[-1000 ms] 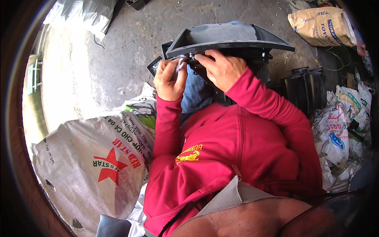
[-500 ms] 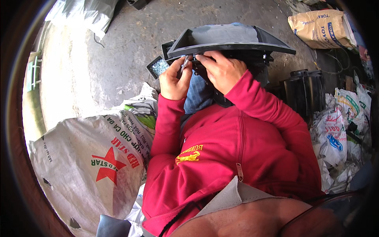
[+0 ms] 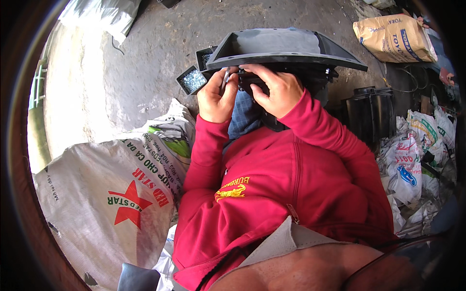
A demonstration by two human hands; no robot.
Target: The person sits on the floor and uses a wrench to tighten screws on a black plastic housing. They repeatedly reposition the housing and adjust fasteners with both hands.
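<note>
The person sits over a concrete floor point(image 3: 160, 58) with a wide, dark grey plastic housing point(image 3: 284, 46) propped on the lap, its flared upper shell facing away and its underside turned toward the chest. Held that way, the part being worked on sits right under both hands and within the line of sight.

The left hand point(image 3: 216, 97) is curled shut around a thin metal tool point(image 3: 224, 80), probably a screwdriver, whose shaft points up toward the lower edge of the housing. The closed grip keeps the slim shaft steady at that edge; its tip is hidden behind the rim, so what it meets cannot be told.

The right hand point(image 3: 276, 89) lies against the black underside of the housing, fingers bent and pressed onto a dark fitting there. It seems to brace the piece so it does not shift under the tool. Whether it pinches some small part is not visible.

Just beside the left hand, on the floor, stand 2 small black trays, the nearer tray point(image 3: 192, 80) filled with small shiny fasteners, close enough to reach without letting go of the housing.

A large white woven sack point(image 3: 97, 194) lies at the person's left, a tan paper sack point(image 3: 393, 39) rests farther off to the right, and a black plastic container point(image 3: 371, 114) stands near a heap of crumpled bags point(image 3: 417, 160).
</note>
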